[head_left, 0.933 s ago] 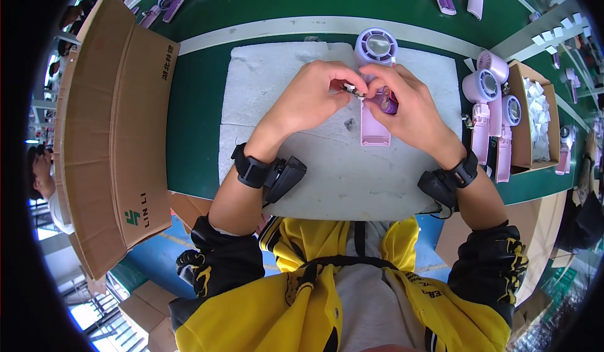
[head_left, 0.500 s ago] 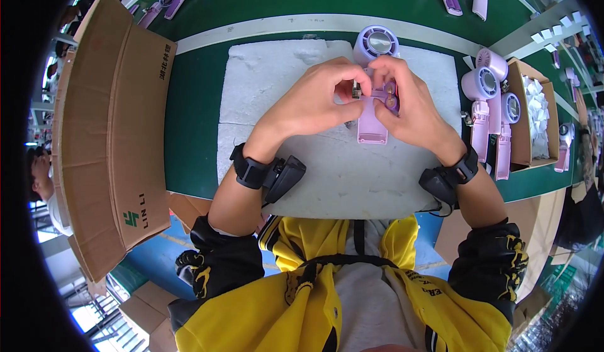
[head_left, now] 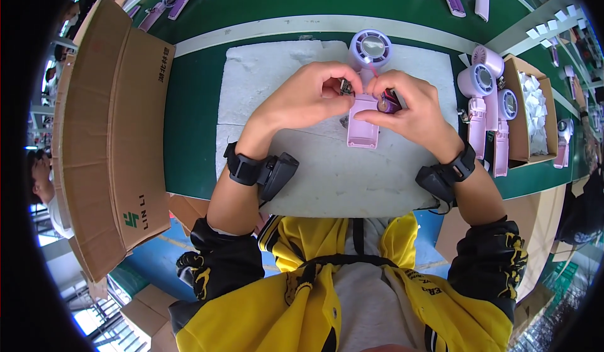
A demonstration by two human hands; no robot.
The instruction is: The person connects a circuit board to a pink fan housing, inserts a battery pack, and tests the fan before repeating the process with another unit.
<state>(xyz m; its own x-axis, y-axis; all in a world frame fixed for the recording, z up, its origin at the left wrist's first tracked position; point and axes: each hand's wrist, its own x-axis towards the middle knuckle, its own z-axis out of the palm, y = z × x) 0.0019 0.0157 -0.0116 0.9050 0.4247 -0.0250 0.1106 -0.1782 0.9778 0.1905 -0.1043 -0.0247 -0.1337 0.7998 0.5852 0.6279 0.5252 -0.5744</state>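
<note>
One open pink handle (head_left: 363, 132) lies between the hands (head_left: 302, 98) (left pinching a dark component (head_left: 345, 87), right (head_left: 420, 106) a purple cylinder (head_left: 392, 103)).

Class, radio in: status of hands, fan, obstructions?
Left hand: pinching small dark part. Right hand: holding purple cylinder. Fan: lying on foam sheet, hands partly covering it.

bright, even light whitens the far half of the foam sheet (head_left: 251, 69), its near half greyer. glare burns out the windows (head_left: 85, 317) at lower left. fisheye distortion bows the cardboard box (head_left: 141, 132); the rim goes black. small parts (head_left: 346, 87) in the hands (head_left: 308, 98) lack fine detail.
</note>
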